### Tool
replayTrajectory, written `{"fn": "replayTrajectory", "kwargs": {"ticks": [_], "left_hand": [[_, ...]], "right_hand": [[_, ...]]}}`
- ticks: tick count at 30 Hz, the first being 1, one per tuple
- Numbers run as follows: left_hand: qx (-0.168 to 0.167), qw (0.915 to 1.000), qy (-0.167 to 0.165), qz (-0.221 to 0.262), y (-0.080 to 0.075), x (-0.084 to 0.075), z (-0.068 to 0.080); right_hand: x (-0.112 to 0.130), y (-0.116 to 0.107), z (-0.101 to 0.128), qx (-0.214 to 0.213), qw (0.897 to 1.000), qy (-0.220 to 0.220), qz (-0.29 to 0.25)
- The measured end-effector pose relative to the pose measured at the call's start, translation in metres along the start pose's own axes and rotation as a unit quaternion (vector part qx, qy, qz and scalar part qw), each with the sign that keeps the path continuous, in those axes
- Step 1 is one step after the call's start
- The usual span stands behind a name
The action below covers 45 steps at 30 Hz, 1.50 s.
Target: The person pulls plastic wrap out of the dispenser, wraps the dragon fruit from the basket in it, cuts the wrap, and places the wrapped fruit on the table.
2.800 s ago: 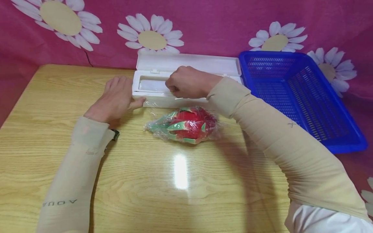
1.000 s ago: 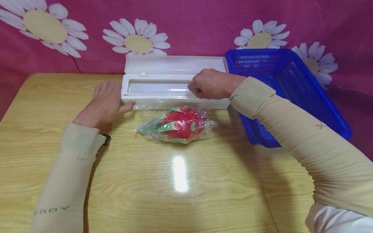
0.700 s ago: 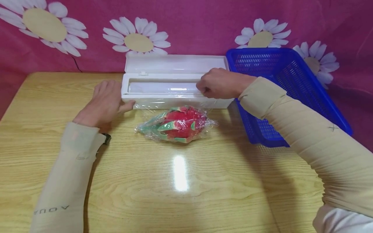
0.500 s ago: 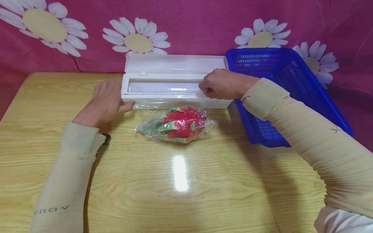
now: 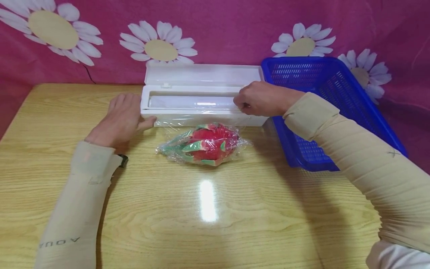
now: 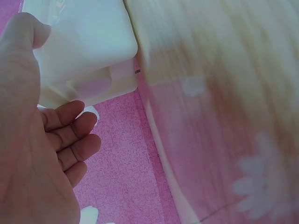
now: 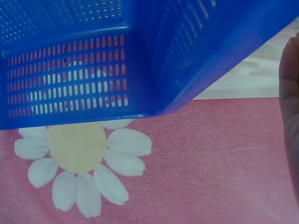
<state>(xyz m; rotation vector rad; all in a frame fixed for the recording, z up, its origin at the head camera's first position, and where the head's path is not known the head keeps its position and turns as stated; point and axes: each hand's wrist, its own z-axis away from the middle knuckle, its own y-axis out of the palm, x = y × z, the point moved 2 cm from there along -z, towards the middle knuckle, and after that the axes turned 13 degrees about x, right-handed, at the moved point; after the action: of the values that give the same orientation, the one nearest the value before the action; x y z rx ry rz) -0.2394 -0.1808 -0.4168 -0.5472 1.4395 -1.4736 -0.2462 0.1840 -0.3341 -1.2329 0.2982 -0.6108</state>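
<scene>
A long white cling film dispenser (image 5: pixel 188 118) stands at the back of the table, lid raised, a film roll (image 5: pixel 191 101) inside. My left hand (image 5: pixel 119 117) grips its left end, thumb on the front; the left wrist view shows the fingers curled by the end wall. On the front rail near the right end, my right hand (image 5: pixel 263 99) pinches the slide cutter, which its curled fingers hide. Just in front lies a red dragon fruit (image 5: pixel 211 144) with green scales, wrapped in clear film. Thin film (image 5: pixel 168 122) stretches between it and the dispenser's front.
Beside the dispenser on the right sits a blue plastic basket (image 5: pixel 289 149), with my right forearm reaching over it. A pink cloth with daisies (image 5: pixel 221 30) hangs behind the wooden table (image 5: pixel 161 216). Light glares off the tabletop in front of the fruit.
My right hand has slid rightward along the dispenser's rail, from near its middle toward its right end, slowing lately. The left hand keeps its grip. The head view has shifted slightly.
</scene>
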Motion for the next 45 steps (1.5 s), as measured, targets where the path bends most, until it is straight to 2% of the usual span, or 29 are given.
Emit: {"fn": "replayTrajectory", "kwargs": {"ticks": [9,19,31,45], "left_hand": [[0.009,1.0,-0.003,0.001,0.0,0.0,0.001],[0.013,0.9999,-0.01,-0.001,0.0,0.003,0.002],[-0.006,0.9999,0.001,-0.01,0.002,0.003,0.001],[-0.009,0.9999,0.003,-0.01,0.001,0.0,-0.001]], "right_hand": [[-0.003,0.003,0.006,0.0,1.0,0.0,0.005],[-0.01,0.005,0.017,0.001,1.0,0.029,0.001],[-0.012,0.005,0.022,0.022,0.998,0.051,0.003],[-0.014,0.004,0.03,0.023,0.998,0.047,0.017]]}}
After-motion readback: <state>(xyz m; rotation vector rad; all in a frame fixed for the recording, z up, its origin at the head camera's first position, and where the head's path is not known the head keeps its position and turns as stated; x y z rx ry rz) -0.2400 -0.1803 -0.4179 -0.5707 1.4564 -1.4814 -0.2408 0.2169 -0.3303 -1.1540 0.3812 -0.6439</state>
